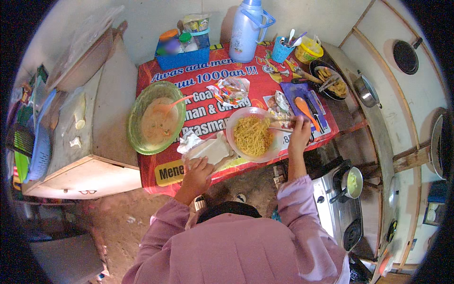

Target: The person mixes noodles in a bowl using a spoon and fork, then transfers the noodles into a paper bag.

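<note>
A pale round bowl (pixel 231 132) of yellow noodles (pixel 253 136) stands near the front edge of the table. My right hand (pixel 300 136) grips a metal utensil (pixel 280 129) at the bowl's right side; its tip reaches the noodles, and its exact kind is unclear. Left of the bowl lie pale, flat wrapper sheets (pixel 212 151) on plastic, with crumpled white wrapping (pixel 191 142) beside them. The fingers of my left hand (pixel 197 174) lie on the near edge of these sheets; whether they pinch them is hidden.
A green basin (pixel 132 129) holds brownish batter (pixel 158 124) and an orange ladle (pixel 173 103). An orange spoon (pixel 304 108) and a knife (pixel 314 106) lie on a purple board (pixel 289 90). Behind stand a blue thermos (pixel 244 39) and a frying pan (pixel 331 80). At right is a gas stove (pixel 330 198).
</note>
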Available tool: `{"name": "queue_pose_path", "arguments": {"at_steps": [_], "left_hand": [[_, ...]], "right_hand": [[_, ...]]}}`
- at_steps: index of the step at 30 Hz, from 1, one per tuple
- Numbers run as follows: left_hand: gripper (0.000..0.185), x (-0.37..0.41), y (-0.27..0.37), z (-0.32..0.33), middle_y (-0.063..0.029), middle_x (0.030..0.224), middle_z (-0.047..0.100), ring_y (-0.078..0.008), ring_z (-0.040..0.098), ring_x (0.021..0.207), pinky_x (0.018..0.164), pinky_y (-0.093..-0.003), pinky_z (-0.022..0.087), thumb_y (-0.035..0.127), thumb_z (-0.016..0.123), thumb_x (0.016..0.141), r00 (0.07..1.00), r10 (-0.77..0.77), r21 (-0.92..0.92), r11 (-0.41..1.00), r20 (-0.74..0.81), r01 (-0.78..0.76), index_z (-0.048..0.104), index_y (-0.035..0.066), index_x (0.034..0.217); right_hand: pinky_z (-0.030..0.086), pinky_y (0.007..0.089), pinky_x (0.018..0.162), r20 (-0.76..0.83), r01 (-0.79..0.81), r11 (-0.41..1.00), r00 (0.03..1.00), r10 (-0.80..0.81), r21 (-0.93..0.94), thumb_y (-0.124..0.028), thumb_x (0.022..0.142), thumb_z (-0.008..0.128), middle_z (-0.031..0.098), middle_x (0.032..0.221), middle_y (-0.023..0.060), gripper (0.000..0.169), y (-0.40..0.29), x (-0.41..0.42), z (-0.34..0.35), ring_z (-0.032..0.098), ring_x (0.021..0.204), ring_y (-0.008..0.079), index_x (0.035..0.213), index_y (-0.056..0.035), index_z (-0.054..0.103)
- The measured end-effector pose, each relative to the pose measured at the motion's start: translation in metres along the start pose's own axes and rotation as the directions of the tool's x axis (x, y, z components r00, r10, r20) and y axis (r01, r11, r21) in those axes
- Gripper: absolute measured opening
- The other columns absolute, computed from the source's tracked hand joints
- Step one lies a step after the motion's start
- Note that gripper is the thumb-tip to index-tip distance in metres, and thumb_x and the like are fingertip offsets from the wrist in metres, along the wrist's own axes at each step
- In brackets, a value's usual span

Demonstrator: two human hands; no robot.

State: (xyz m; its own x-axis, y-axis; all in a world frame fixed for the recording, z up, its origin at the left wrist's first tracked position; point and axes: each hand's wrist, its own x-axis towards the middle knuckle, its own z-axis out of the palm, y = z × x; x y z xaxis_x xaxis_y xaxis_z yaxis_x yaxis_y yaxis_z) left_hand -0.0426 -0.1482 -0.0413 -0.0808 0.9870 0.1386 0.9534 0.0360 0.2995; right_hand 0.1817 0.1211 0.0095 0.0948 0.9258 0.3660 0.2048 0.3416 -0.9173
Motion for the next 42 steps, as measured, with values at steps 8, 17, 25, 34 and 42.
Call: {"name": "queue_pose_path", "arguments": {"at_steps": [8, 17, 25, 34, 42], "left_hand": [[0.028, 0.003, -0.004, 0.010, -0.0104, 0.123, 0.050, -0.0249, 0.045, 0.117, 0.099, -0.0592, 0.016, 0.021, 0.056, 0.076, 1.000, -0.010, -0.034, 0.999, 0.001, 0.010, 0.057, 0.017, 0.103], [0.029, 0.003, 0.000, 0.004, -0.0105, 0.122, 0.051, -0.0249, 0.045, 0.117, 0.099, -0.0578, 0.017, 0.021, 0.056, 0.075, 1.000, -0.009, -0.009, 1.000, 0.002, 0.009, 0.057, 0.015, 0.103], [0.030, 0.008, 0.001, 0.000, -0.0124, 0.123, 0.050, -0.0274, 0.043, 0.118, 0.101, -0.0567, 0.016, 0.020, 0.057, 0.075, 0.999, 0.022, 0.008, 1.000, 0.029, -0.022, 0.056, 0.014, 0.104], [0.035, 0.007, -0.002, -0.004, -0.0121, 0.123, 0.049, -0.0305, 0.043, 0.116, 0.095, -0.0596, 0.022, 0.022, 0.061, 0.072, 0.998, 0.066, 0.018, 0.998, 0.009, -0.066, 0.058, 0.015, 0.106], [0.031, 0.005, -0.004, 0.001, -0.0119, 0.120, 0.050, -0.0306, 0.043, 0.115, 0.094, -0.0602, 0.024, 0.021, 0.059, 0.074, 0.999, 0.053, 0.040, 0.998, -0.009, -0.053, 0.059, 0.015, 0.104]], "right_hand": [[0.044, 0.0276, 0.056, 0.341, -0.260, 0.961, 0.899, 0.276, -0.094, -0.026, 0.092, 0.044, 0.057, 0.069, 0.0055, 0.026, 0.031, 0.036, 0.076, 0.052, 0.058, 0.0118, 0.083, -0.0034, 0.055], [0.043, 0.0275, 0.057, 0.629, -0.062, 0.996, 0.773, 0.085, -0.058, -0.024, 0.090, 0.045, 0.057, 0.070, 0.0046, 0.025, -0.021, 0.030, 0.016, 0.053, 0.060, 0.0122, 0.086, -0.0010, 0.054], [0.046, 0.0291, 0.055, 0.258, 0.058, 0.976, 0.966, -0.001, -0.210, -0.023, 0.092, 0.045, 0.060, 0.071, 0.0093, 0.023, 0.017, -0.011, -0.046, 0.058, 0.059, 0.0159, 0.089, -0.0013, 0.053], [0.044, 0.0273, 0.056, 0.063, 0.062, 0.997, 0.996, -0.059, -0.043, -0.020, 0.091, 0.047, 0.057, 0.069, 0.0058, 0.021, 0.024, -0.038, -0.013, 0.053, 0.058, 0.0127, 0.088, -0.0008, 0.054], [0.047, 0.0302, 0.052, 0.175, -0.630, 0.646, 0.760, 0.626, 0.430, -0.015, 0.092, 0.043, 0.055, 0.072, 0.0091, 0.019, 0.031, -0.058, 0.011, 0.054, 0.058, 0.0179, 0.090, 0.0020, 0.050]]}}
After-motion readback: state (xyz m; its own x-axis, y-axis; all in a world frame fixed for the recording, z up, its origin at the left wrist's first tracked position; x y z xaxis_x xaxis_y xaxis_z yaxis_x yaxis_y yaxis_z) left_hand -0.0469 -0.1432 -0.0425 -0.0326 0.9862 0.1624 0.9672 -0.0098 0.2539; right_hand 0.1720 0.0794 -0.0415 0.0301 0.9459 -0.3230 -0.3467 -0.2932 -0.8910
